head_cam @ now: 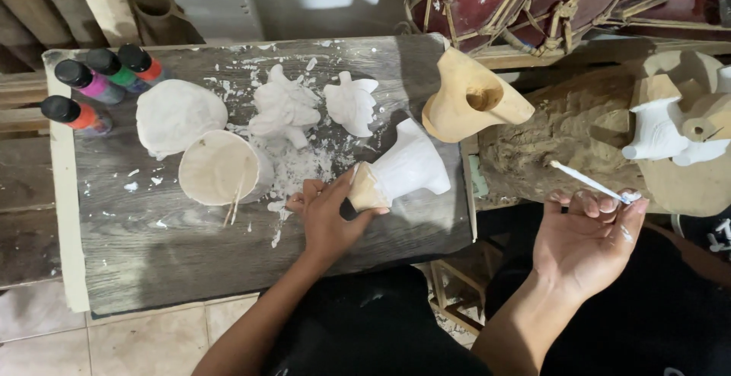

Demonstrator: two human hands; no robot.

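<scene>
Left hand [329, 220]: grip clamped on carving [400, 170], lying on bench [152, 254]. Right hand [590, 239]: fingers pinching brush [590, 183], apparently white-tipped. Bowl [221, 169] nearby.

Single head view, looking steeply down, close over wooden board [190, 262] and lap.

Dim, soft shadows — sharp, corners darker

Bare forearms, no sleeves, black clothing, white paint smears on fingers [626, 231]
</scene>
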